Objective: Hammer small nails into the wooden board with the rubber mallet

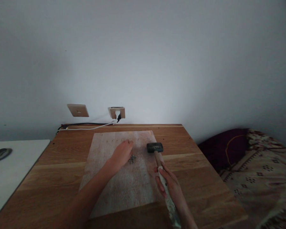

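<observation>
My right hand [169,181] is wrapped around the handle of a mallet [154,147], whose dark head rests over the right edge of a pale board [114,190]. The handle is wooden near the head and whitish, worn lower down. Over the board's far part, my left hand [122,152] has its fingertips pinched together, close to a row of small dark spots along the far edge. Whatever lies between those fingertips is too small to make out. A little pile of metal nails or screws [132,159] lies on the board just right of my left hand.
The board lies on a wooden table [197,178] against a white wall. Behind it are a wall socket [117,113] with plugs, a white cable [90,128] and a blank wall plate [78,110]. A white surface [21,165] stands left; patterned fabric [259,171] lies right.
</observation>
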### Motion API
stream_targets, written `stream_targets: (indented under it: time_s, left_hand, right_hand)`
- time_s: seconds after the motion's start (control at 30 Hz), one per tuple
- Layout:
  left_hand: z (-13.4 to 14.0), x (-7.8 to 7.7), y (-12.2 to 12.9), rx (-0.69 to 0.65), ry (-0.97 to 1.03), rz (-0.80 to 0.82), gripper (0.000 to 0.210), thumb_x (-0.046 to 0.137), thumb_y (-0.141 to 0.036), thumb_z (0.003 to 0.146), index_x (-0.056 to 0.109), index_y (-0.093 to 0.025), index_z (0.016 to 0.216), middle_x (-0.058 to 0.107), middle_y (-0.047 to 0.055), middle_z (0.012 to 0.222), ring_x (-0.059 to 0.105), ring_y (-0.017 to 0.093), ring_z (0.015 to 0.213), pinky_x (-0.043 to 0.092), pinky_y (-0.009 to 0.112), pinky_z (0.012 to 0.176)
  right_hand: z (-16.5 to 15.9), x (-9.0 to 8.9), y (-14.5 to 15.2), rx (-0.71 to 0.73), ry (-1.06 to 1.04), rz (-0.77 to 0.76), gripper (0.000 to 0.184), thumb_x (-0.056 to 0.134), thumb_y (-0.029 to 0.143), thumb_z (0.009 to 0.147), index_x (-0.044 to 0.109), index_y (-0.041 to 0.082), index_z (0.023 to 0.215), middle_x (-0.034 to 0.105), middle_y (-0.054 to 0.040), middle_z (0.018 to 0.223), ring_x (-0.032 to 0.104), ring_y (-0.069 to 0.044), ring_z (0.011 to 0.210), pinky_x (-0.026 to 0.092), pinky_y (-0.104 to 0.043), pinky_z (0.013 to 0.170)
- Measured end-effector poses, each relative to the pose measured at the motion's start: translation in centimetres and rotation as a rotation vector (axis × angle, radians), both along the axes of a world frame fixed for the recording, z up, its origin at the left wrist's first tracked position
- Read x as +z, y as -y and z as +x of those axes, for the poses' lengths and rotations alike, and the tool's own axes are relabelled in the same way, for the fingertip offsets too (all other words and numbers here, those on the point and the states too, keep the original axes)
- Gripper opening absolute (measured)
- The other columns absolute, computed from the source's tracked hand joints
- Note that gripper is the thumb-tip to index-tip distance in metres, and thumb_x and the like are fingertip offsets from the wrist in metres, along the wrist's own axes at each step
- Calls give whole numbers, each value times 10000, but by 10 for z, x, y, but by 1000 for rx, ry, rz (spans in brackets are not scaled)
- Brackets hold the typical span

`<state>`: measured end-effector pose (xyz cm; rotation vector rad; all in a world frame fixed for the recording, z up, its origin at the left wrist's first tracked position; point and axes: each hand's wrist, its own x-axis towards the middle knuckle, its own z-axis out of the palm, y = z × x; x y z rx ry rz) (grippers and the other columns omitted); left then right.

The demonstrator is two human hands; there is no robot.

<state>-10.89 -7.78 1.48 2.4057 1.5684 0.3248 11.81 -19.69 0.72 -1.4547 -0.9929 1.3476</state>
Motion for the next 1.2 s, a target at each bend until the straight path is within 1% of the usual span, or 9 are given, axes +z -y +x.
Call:
stream_targets:
  time_s: [0.1, 0.2, 0.3, 0.4, 0.53, 0.67, 0.93, 1.07, 1.2]
  left_hand:
    - [5, 2, -12, -13, 111, 13, 185, 544, -49, 870, 635, -178, 966, 668, 95, 1002, 668, 236, 940, 537, 354, 868]
    - [12, 3, -25, 3, 264, 33, 163, 559, -56, 863, 635, -180, 934, 658, 67, 968, 650, 205, 882, 526, 330, 845]
    - [20, -1, -38, 45, 410, 33, 180, 563, -34, 844, 645, -177, 918, 674, 53, 923, 653, 192, 865, 525, 325, 853]
    - [30, -7, -51, 48, 549, 7, 212, 573, -21, 839, 674, -173, 947, 716, 39, 906, 670, 175, 833, 538, 311, 840]
    - [45, -15, -70, -10, 638, -8, 234, 627, -40, 851, 727, -177, 1012, 776, 44, 986, 693, 168, 850, 557, 318, 876]
    - [53, -22, -80, -29, 595, -19, 172, 660, -75, 875, 755, -174, 980, 787, 51, 980, 702, 182, 864, 557, 332, 894]
    - [51, -29, -75, -79, 489, 1, 163, 658, -124, 921, 763, -173, 1036, 771, 69, 1024, 690, 191, 906, 534, 329, 915]
    - [51, -29, -75, -91, 477, 21, 157, 649, -126, 936, 760, -171, 1037, 767, 74, 1039, 687, 198, 931, 524, 331, 926]
    - [50, -29, -74, -88, 486, 35, 170, 648, -104, 926, 761, -167, 1036, 764, 75, 1022, 686, 199, 919, 518, 323, 907]
  right_hand:
    - [-1, 5, -5, -76, 215, 78, 759, 612, 663, 878, 541, 167, 1447, 506, 85, 514, 434, -130, 345, 364, -221, 324]
    - [2, 3, -13, -39, 450, 133, 772, 552, 612, 937, 480, 142, 1546, 567, 48, 511, 578, -202, 402, 448, -269, 375]
    - [7, -9, -22, -49, 608, 251, 649, 499, 532, 972, 549, 168, 1507, 788, -124, 947, 782, -313, 856, 622, -381, 673]
    - [8, -22, -26, -72, 695, 346, 586, 445, 479, 989, 581, 183, 1476, 742, -169, 1262, 720, -342, 1172, 602, -465, 921]
    - [6, -26, -24, -74, 678, 328, 574, 446, 488, 1009, 551, 220, 1506, 784, -117, 1040, 774, -319, 935, 629, -406, 722]
    - [7, -23, -21, -59, 619, 245, 613, 432, 553, 1018, 533, 212, 1518, 731, -61, 763, 731, -291, 647, 556, -350, 514]
    - [10, -22, -25, -20, 487, 86, 553, 486, 545, 957, 595, 201, 1376, 595, 33, 564, 606, -219, 443, 454, -285, 417]
    - [11, -14, -30, 16, 322, -44, 560, 529, 495, 869, 536, 190, 1338, 518, 92, 490, 510, -178, 363, 382, -248, 349]
    - [16, -4, -37, 58, 217, -64, 443, 551, 472, 817, 541, 198, 1165, 480, 121, 446, 435, -138, 336, 366, -218, 319]
